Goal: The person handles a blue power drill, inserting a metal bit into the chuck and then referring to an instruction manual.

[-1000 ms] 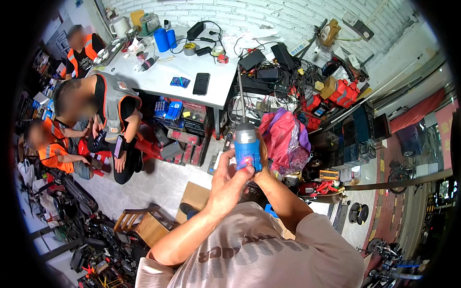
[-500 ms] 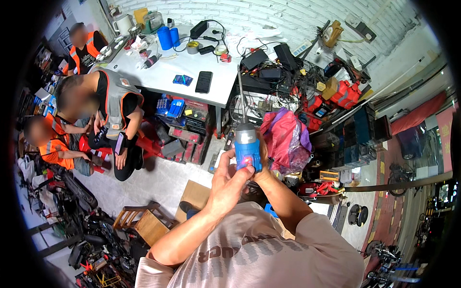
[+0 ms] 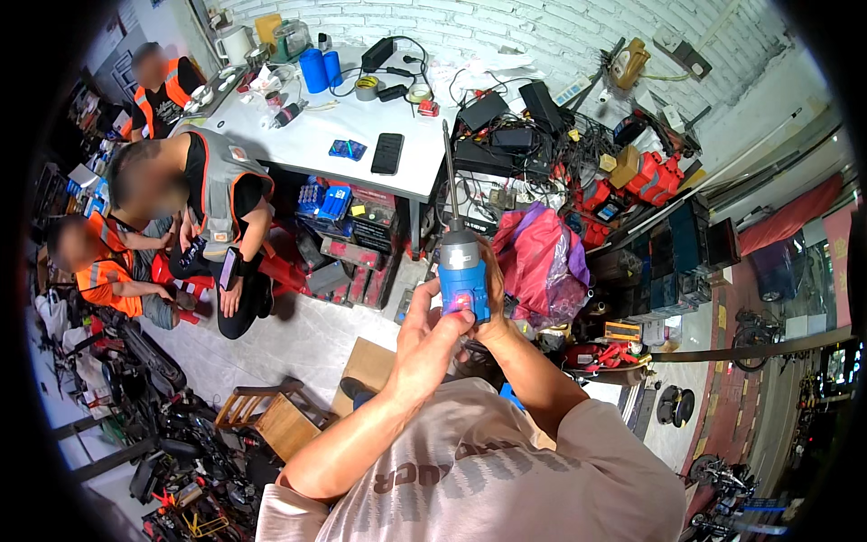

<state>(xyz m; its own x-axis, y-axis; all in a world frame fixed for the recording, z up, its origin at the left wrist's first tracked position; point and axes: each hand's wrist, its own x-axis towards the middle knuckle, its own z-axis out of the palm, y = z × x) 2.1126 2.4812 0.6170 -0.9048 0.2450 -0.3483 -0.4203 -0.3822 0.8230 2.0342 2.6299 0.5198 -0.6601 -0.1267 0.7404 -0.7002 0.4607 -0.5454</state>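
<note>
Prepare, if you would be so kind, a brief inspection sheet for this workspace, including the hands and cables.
Surface: white table bears a black phone, blue cylinders and tape rolls.
Tool in hand: blue power tool, long thin bit pointing away from the wearer.
Clutter: pink-and-purple bundle beyond the tool's right side.
Hands: left hand and right hand both grip the tool.
Cables: dark cables tangled right of the table; others on its top.
Surroundings: three people in vests at left; wooden chair on the floor.
</note>
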